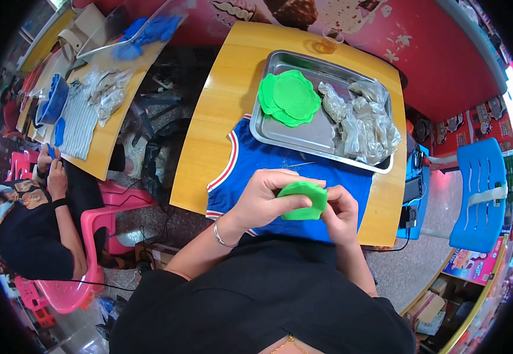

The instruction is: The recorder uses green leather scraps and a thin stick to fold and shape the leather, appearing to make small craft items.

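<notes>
Dough, bright green and flattened into a thick disc, was held between both hands above the near edge of the tabletop. The left hand was curled about the disc's left side, fingers wrapped over its top. The right hand pinched the right rim, fingers closed on it. Beneath the hands a blue jersey with red and white trim lay spread along the near edge. A steel tray sat beyond the jersey, toward the far right corner. Inside the tray, a stack of green scalloped discs occupied the left half and crumpled clear plastic wrap the right half. A small glass cup stood at the far edge. A blue chair stood right of the table.
</notes>
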Demonstrator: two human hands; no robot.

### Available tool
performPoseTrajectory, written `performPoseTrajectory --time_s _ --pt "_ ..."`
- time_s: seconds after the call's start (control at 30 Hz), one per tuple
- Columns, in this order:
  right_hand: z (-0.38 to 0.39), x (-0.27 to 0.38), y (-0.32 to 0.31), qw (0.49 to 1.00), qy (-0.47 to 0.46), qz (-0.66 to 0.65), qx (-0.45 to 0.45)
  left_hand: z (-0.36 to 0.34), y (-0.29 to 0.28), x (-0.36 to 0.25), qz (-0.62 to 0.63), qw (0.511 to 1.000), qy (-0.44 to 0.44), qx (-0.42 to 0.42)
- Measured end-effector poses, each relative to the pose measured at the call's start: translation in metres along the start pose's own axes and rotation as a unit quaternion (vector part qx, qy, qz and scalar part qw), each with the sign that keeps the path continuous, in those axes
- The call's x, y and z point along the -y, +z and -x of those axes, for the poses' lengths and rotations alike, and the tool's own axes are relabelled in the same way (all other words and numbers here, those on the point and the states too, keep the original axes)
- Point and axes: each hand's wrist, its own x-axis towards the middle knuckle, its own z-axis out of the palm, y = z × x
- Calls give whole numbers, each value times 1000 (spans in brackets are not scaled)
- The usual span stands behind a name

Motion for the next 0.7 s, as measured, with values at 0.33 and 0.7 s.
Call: performPoseTrajectory --time_s 0.33,0.7 --pt "-6 14 -6 975 -55 211 51 -2 -1 4 -29 999 -21 35" --pt "0 2 -3 993 -50 104 -1 -6 -4 7 -108 992 61 -8"
